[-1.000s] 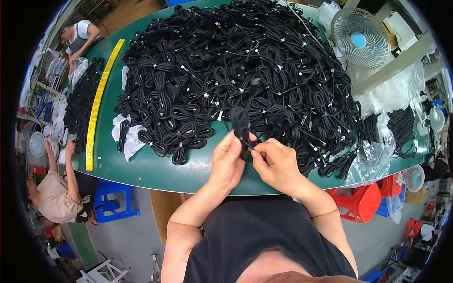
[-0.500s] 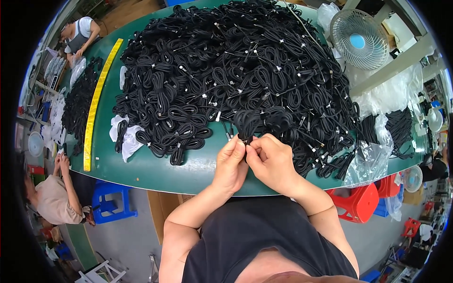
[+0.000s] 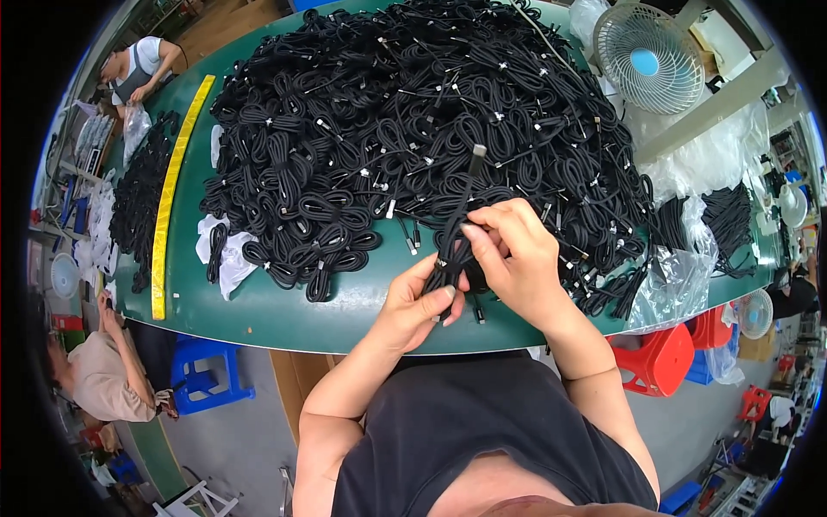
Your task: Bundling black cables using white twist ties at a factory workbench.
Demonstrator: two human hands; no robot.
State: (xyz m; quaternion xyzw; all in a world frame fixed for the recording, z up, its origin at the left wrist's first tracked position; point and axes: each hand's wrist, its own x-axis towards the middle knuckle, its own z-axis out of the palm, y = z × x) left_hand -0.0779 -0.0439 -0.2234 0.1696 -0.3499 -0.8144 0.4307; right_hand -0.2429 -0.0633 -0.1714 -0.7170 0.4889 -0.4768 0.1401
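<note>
Left hand (image 3: 412,308) grasps a coiled black cable bundle (image 3: 447,274); right hand (image 3: 522,258) pinches its upper section; bundle is positioned over the smooth green table (image 3: 345,320), beside heaped black looped cables (image 3: 379,121).

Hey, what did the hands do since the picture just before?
The right hand moved up and away from the person's body, now pinching the upper part of the black cable bundle. The left hand dropped slightly and still holds that bundle lower down. Its metal connector now sticks up clearly. The big cable pile and yellow strip look the same.
</note>
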